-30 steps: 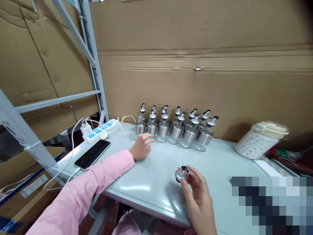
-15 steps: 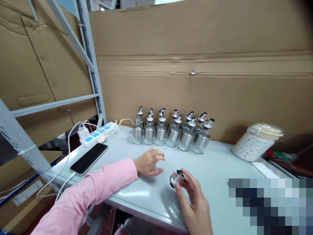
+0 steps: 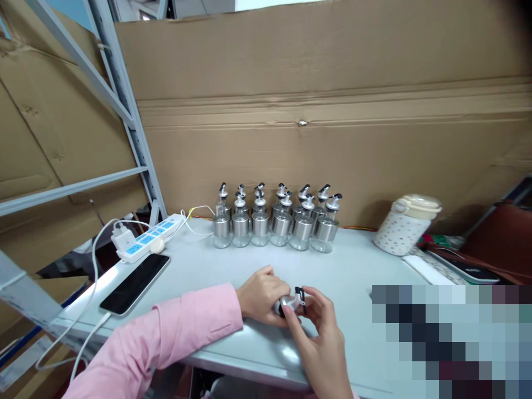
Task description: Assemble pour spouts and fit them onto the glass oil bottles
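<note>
Both hands meet over a small glass bottle [image 3: 287,304] with a steel band and a black-tipped pour spout, low over the grey table [image 3: 216,266] near its front edge. My left hand [image 3: 262,293], in a pink sleeve, is curled round the bottle's body. My right hand [image 3: 318,327] pinches the spout cap from the right. Most of the bottle is hidden by the fingers. Behind, several matching bottles [image 3: 274,224] stand in two rows against the cardboard wall.
A black phone [image 3: 135,283] lies at the left on a white cable, beside a white and blue power strip [image 3: 145,238]. A spotted cream container [image 3: 405,224] stands at the right. A grey metal rack [image 3: 124,111] rises at the left.
My left hand drew back from the row of bottles and closed on the bottle held by my right hand. The camera view shifted to the right.
</note>
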Demonstrator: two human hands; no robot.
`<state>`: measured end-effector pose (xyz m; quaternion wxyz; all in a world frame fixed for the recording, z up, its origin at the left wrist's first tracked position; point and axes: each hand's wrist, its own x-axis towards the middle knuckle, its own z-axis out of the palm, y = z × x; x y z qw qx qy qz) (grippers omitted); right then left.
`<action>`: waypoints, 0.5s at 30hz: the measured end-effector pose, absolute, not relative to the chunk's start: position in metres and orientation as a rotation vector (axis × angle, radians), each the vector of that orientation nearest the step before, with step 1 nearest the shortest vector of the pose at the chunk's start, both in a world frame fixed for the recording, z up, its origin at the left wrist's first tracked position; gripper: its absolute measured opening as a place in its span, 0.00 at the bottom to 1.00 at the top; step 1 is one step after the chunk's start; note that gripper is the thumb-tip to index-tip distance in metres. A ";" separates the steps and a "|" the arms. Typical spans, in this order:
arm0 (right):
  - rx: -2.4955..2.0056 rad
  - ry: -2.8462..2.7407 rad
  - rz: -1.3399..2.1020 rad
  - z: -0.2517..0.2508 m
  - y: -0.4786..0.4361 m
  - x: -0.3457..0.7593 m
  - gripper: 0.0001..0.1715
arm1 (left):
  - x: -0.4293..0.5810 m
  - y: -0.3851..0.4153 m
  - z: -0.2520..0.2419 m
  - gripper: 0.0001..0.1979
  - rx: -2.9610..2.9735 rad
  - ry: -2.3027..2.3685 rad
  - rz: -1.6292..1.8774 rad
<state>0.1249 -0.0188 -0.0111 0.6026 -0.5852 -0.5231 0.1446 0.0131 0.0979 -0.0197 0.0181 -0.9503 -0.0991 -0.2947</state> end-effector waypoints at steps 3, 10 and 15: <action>-1.372 -1.242 0.300 -0.008 -0.020 0.124 0.23 | 0.011 0.098 -0.018 0.19 -2.981 -0.274 -0.837; -1.406 -1.312 0.271 -0.007 -0.022 0.126 0.20 | 0.011 0.099 -0.017 0.19 -3.023 -0.202 -0.781; -1.394 -1.302 0.307 -0.008 -0.022 0.127 0.19 | 0.011 0.098 -0.015 0.20 -3.036 -0.172 -0.805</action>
